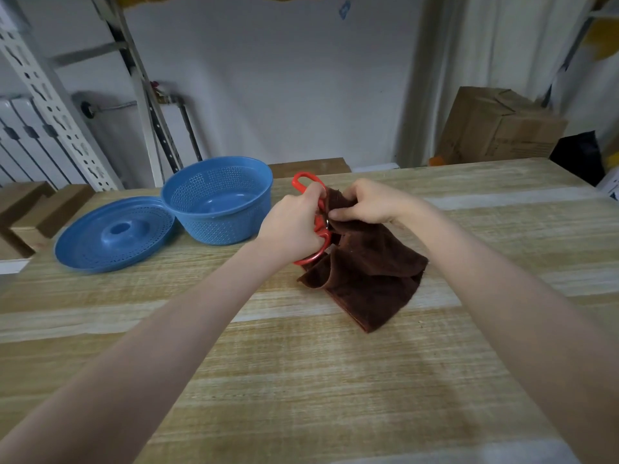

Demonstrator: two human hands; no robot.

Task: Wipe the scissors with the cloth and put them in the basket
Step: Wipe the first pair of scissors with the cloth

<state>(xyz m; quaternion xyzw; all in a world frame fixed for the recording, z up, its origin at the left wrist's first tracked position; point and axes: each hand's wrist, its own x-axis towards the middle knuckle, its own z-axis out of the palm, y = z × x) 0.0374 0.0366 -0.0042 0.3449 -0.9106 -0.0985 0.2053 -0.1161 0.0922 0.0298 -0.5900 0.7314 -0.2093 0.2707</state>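
Note:
My left hand (294, 226) grips the red-handled scissors (301, 182) by their handles, held above the wooden table (301, 380). My right hand (365, 202) pinches the dark brown cloth (368, 276) around the scissors' blades, which are hidden inside the folds. The cloth's lower part hangs down and rests on the table. The blue perforated basket (217, 202) stands just left of my left hand, with nothing in it.
A blue perforated lid (114, 232) lies upside down, leaning against the basket's left side. Wooden blocks (30, 216) sit at the table's far left edge. Behind the table are a cardboard box (499, 128), a metal rack (50, 95) and a white wall.

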